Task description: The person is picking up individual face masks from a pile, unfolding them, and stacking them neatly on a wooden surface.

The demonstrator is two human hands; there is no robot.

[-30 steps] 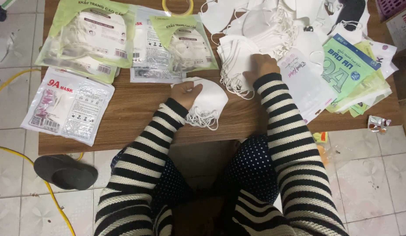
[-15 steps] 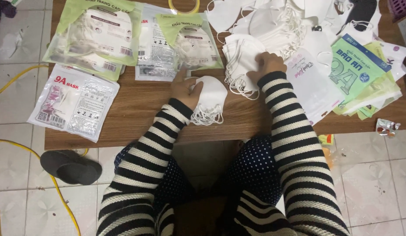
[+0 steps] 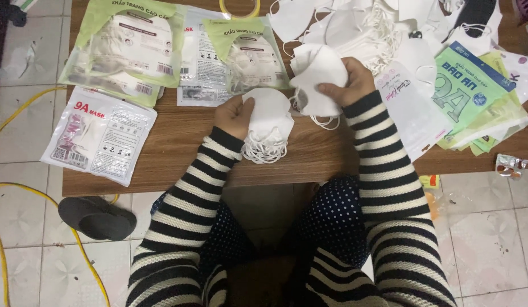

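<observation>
Left hand (image 3: 234, 115) grips 1 stack of white masks (image 3: 268, 122) above the tabletop (image 3: 178, 153), while right hand (image 3: 346, 85) pinches 1 mask bundle (image 3: 316, 77) just right of that stack.

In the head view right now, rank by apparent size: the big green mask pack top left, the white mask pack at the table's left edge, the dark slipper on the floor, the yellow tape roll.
1. Big green mask pack
2. White mask pack
3. Dark slipper
4. Yellow tape roll, partly cut off by the frame

The slipper lies lower, farther from the camera, so it may look smaller than it is.
</observation>
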